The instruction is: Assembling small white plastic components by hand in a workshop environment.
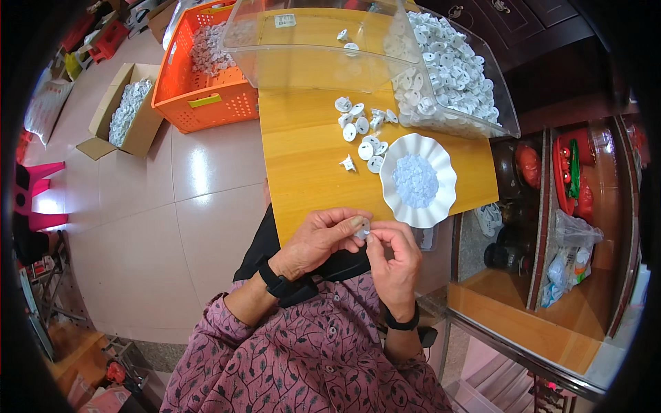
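Just past the table's near edge, my left hand [318, 239] pinches a small round white plastic part [363, 229] between thumb and fingers. My right hand [397, 267] is closed, its thumb and forefinger pressed together against the right edge of that part; whatever lies between those fingertips is too small to make out. Ahead of my right hand sits a white bowl with a wavy rim [441, 155], holding many tiny pale-blue translucent pieces [414, 181]. More round white parts [362, 125] with short stems lie loose beyond my hands, left of the bowl.
At the table's far right, a clear plastic bin [506, 124] heaped with white parts lies beside another clear container [317, 65]. An orange crate [206, 110] and a cardboard box [103, 113] stand left of the yellow wooden table [303, 148]. A shelf cabinet [509, 310] is close on my right.
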{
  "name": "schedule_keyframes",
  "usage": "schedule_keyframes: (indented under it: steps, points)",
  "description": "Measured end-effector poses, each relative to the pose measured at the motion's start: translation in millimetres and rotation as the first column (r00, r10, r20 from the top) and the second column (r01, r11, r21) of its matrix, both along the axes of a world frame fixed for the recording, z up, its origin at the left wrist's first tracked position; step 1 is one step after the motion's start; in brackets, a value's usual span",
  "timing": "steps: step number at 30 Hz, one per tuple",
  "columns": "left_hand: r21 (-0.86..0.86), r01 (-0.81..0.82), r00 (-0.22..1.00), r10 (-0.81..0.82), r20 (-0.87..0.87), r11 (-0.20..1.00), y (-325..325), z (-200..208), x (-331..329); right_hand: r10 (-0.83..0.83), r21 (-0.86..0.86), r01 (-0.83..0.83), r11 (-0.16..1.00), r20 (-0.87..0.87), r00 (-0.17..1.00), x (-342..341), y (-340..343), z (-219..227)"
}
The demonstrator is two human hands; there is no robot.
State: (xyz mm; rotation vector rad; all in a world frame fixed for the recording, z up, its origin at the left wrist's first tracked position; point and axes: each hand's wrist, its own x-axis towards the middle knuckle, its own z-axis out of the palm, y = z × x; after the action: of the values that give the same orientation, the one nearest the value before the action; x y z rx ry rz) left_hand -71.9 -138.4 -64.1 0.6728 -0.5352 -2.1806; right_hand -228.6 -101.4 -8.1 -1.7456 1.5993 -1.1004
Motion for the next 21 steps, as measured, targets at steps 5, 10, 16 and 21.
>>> schedule_keyframes:
  steps: [5,10,16,21]
  points:
    - [-0.027,0.006,1.0,-0.005,0.007,1.0,-0.6,0.9,-0.4,-0.008,-0.016,0.007,1.0,-0.03,1.0,0.8,-1.4,-0.1]
    - [-0.079,0.018,0.998,-0.013,0.062,0.997,0.0,0.7,-1.0,-0.014,-0.082,0.008,0.997,-0.076,0.997,3.5,-2.6,-2.8]
    - [-0.105,0.028,0.994,-0.017,0.104,0.994,0.9,-1.1,2.5,0.004,-0.056,-0.007,0.998,-0.055,0.998,6.2,-2.1,-2.8]
    - [-0.036,0.0,1.0,0.001,0.017,0.999,0.7,-1.4,2.6,-0.019,-0.023,0.02,1.0,0.025,1.0,6.1,-1.1,-3.3]
